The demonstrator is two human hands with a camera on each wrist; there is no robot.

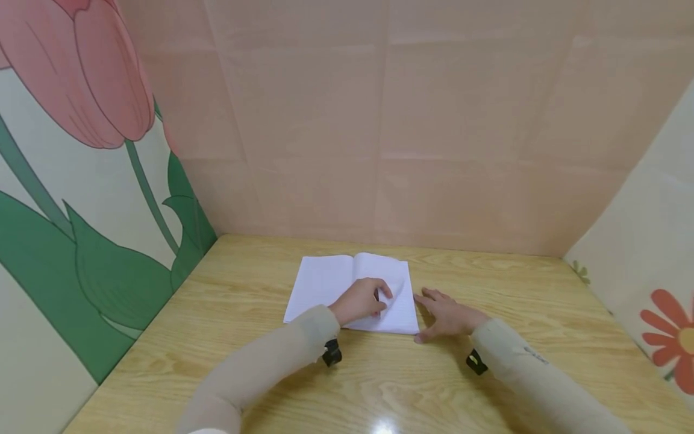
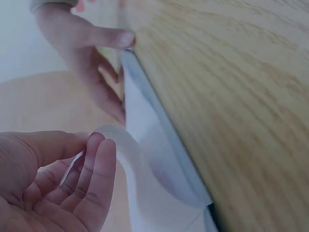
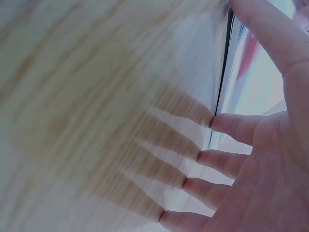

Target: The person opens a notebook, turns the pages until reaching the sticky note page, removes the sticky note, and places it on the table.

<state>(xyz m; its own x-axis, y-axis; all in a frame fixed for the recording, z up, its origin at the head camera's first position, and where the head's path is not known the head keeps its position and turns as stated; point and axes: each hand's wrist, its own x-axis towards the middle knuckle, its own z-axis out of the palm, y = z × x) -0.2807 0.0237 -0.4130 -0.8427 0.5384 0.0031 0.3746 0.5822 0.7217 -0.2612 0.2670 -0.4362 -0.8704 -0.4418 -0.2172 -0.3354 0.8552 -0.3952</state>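
An open notebook (image 1: 320,283) with white ruled pages lies on the wooden table. My left hand (image 1: 362,299) is over its right half, pinching a page (image 2: 126,150) between thumb and fingers; that page curls up from the stack in the left wrist view. Beside the notebook's right edge, my right hand (image 1: 447,314) has its fingers spread. Its fingertips (image 3: 212,122) touch the tabletop right along the book's edge, and the thumb is at the near right corner.
The wooden table (image 1: 379,386) extends around the notebook on all sides. A beige covering (image 1: 412,138) hangs at the back. Panels with a painted tulip (image 1: 114,78) on the left and a red flower (image 1: 672,328) on the right flank the table.
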